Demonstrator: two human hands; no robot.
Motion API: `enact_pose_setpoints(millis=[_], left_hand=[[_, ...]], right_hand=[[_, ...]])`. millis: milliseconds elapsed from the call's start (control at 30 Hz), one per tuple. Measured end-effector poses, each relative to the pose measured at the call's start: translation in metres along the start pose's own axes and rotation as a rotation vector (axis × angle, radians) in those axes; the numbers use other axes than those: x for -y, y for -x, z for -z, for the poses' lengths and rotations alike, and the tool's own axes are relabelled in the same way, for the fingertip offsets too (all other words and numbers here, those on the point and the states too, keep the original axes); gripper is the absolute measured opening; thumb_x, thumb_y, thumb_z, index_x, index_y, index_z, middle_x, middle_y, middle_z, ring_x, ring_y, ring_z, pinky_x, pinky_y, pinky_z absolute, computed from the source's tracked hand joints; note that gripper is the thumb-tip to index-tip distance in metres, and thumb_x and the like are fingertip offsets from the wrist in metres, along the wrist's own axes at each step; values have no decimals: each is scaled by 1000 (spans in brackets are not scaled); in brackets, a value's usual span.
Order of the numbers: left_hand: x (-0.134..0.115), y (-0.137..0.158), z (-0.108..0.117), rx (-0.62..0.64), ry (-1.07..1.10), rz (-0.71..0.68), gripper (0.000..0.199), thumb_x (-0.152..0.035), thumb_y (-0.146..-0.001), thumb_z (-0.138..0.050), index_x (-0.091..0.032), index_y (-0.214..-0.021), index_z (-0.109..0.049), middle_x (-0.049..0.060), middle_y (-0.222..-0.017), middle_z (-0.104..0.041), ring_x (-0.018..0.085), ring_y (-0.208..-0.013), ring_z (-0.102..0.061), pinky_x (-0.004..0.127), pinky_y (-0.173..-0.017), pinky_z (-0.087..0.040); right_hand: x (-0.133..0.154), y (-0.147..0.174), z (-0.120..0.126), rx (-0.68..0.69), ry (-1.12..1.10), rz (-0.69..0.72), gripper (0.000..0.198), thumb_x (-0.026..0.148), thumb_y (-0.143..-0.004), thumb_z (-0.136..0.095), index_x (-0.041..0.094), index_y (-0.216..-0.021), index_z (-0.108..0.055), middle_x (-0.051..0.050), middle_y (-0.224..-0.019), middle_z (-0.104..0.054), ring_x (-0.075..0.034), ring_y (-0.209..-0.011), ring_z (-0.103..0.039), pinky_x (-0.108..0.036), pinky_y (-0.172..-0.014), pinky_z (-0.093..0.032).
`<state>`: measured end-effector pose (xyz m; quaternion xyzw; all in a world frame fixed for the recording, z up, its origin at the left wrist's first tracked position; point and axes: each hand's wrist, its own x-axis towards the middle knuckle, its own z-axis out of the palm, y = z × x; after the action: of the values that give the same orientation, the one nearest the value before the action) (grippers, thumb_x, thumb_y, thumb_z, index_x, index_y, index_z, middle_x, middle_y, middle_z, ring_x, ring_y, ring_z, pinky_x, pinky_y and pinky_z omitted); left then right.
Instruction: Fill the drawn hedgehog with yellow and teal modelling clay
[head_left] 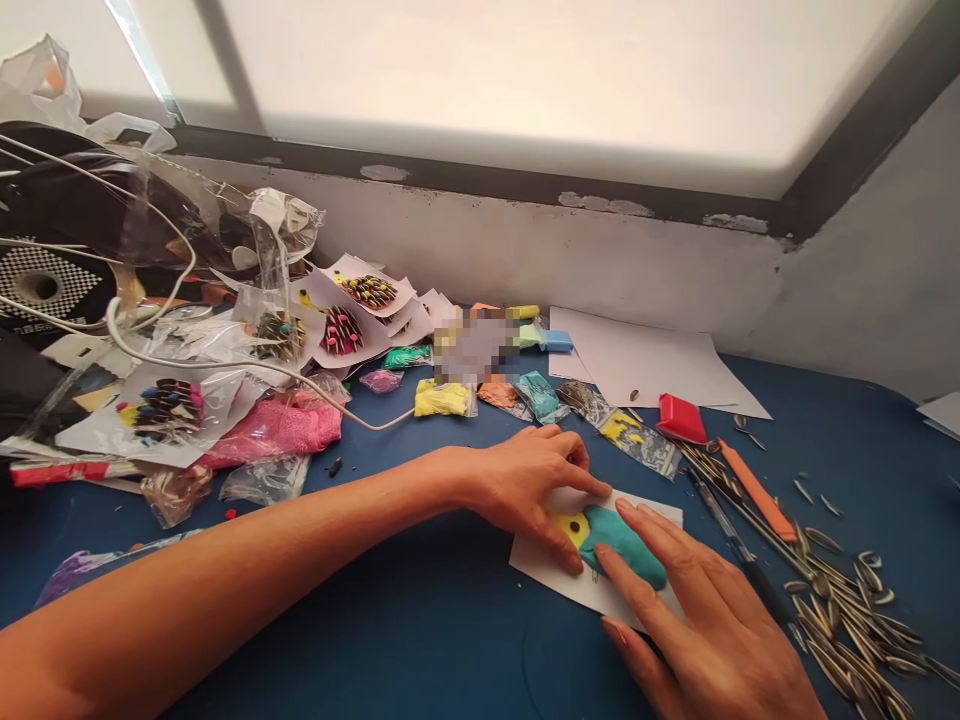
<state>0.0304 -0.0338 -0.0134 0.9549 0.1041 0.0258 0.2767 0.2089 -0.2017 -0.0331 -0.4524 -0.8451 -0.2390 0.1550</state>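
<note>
A white paper piece lies on the blue table, bearing a flattened teal clay shape. At the clay's left end is a yellow clay head with a dark dot like an eye. My left hand rests at the paper's left side, thumb and forefinger apart around the yellow head, the other fingers curled. From the lower right my right hand reaches over the paper, its fingers spread and fingertips on the teal clay. Neither hand grips anything.
Sunflower seeds, a pen and an orange stick lie at the right. Clay packets, including a yellow one and a red one, line the back. Finished seed-covered figures, plastic bags and a white cable crowd the left.
</note>
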Motion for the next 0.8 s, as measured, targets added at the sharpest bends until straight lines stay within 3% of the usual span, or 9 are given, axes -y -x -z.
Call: enact_pose_setpoints(millis=[800], left_hand=[[2, 1, 1, 18, 6, -1, 75, -55, -70, -77, -26, -135, -55, 8, -121, -48, 24, -113, -44, 35, -99, -35]], right_hand=[[0, -2, 2, -20, -12, 20, 29, 26, -88, -61, 11, -112, -70, -26, -133, -56, -35, -128, -50, -47, -92, -49]])
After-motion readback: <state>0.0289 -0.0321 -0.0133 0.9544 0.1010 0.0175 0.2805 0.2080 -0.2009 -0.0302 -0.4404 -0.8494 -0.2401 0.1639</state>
